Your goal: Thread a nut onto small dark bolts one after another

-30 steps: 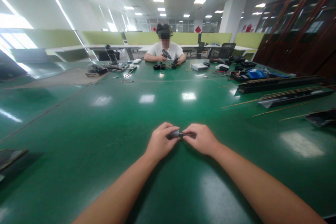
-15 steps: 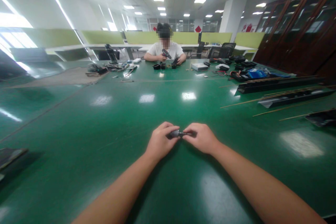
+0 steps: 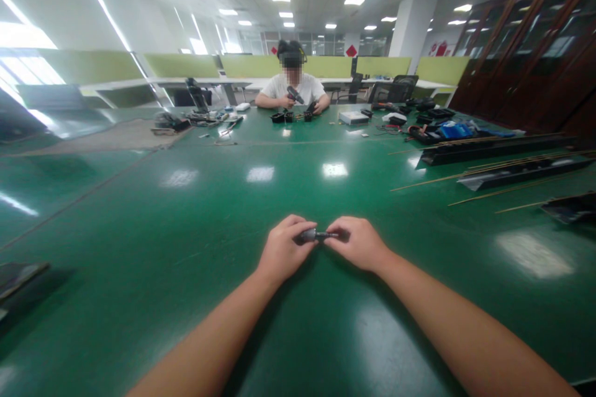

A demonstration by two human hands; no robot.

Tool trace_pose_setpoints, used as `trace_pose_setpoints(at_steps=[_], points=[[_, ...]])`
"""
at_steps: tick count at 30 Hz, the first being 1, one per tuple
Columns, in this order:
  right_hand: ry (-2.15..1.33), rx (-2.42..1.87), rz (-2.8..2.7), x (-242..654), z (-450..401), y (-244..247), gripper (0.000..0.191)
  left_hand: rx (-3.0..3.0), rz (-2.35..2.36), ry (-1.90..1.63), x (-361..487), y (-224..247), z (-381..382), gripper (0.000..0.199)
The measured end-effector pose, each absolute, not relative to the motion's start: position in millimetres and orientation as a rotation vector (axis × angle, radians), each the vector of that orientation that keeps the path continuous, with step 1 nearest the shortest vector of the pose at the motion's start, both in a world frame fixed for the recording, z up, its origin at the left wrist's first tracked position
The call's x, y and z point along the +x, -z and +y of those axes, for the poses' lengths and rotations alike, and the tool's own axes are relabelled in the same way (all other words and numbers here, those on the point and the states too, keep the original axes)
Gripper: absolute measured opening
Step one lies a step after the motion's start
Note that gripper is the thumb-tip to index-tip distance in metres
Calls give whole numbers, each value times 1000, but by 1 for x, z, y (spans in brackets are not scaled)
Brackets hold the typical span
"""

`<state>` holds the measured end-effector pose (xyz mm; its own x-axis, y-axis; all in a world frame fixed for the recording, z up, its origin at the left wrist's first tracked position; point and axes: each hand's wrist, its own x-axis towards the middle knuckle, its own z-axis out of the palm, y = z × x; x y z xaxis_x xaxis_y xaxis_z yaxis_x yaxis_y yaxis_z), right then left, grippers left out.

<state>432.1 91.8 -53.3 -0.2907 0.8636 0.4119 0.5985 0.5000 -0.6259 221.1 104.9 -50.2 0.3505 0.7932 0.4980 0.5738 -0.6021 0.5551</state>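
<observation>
Pinching the cylindrical tool (image 3: 315, 236) by its thicker end (image 3: 307, 235), the left hand (image 3: 283, 245) seemingly steadies it. The right hand (image 3: 357, 243) pinches its thin shaft (image 3: 326, 235), likely for finer control.

The single head-worn view looks from above the near side of the worktop (image 3: 200, 198), facing forward and down, with the left hand (image 3: 285, 245) and right hand (image 3: 357, 242) close and a person (image 3: 310, 83) far across.
</observation>
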Motion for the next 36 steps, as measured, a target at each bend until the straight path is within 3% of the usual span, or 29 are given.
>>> trace_pose_setpoints(at_steps=[36], points=[[-433,-1243,-2006,436,93,52,5,2304,1252,-1134,219,49,105,28]])
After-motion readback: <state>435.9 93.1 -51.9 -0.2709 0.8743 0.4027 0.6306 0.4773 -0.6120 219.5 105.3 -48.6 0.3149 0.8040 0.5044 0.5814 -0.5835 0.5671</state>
